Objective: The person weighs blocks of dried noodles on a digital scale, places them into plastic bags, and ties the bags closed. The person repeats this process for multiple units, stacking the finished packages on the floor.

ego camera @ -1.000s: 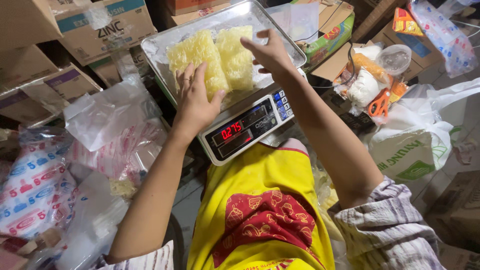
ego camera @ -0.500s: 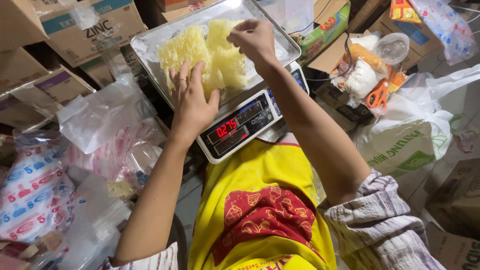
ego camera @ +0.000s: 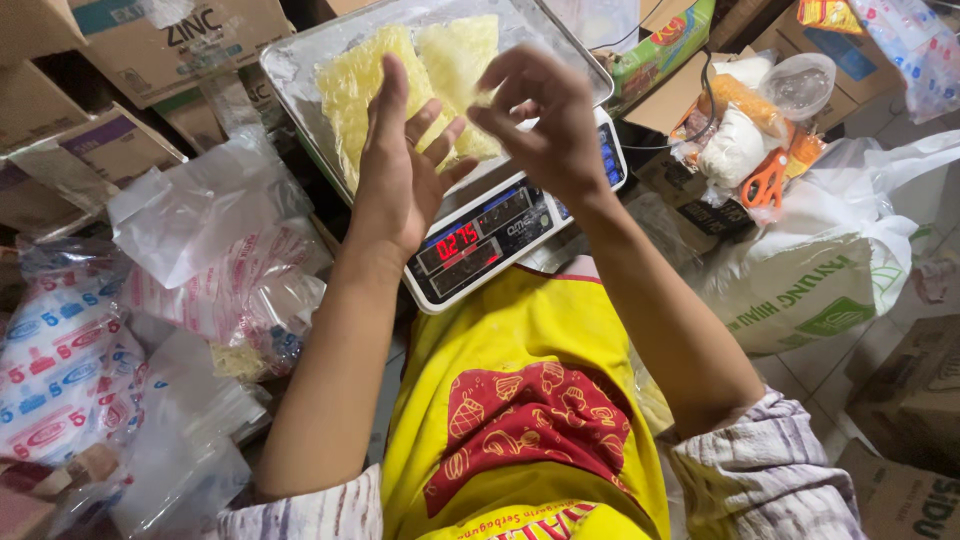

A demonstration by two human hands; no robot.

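Two pale yellow blocks of dried noodles [ego camera: 345, 90] lie side by side on the metal tray [ego camera: 290, 60] of a digital scale [ego camera: 480, 245] with a lit red display. My left hand [ego camera: 395, 170] is raised above the tray's near edge, palm up, fingers spread, holding nothing. My right hand [ego camera: 545, 120] hovers just to its right, over the right noodle block. Its fingers are loosely curled, fingertips close to those of the left hand, and I see nothing between them. My yellow apron fills the lower middle.
Clear plastic bags [ego camera: 190, 210] and red-and-blue printed packets [ego camera: 60, 360] pile up on the left. Cardboard boxes [ego camera: 170, 35] stand behind them. On the right are orange-handled scissors [ego camera: 765, 180], a bundle of bags and a large white sack [ego camera: 820, 290].
Both hands have lifted off the noodle blocks and come together above the tray's near edge. The left hand has turned palm up. The camera has moved closer.
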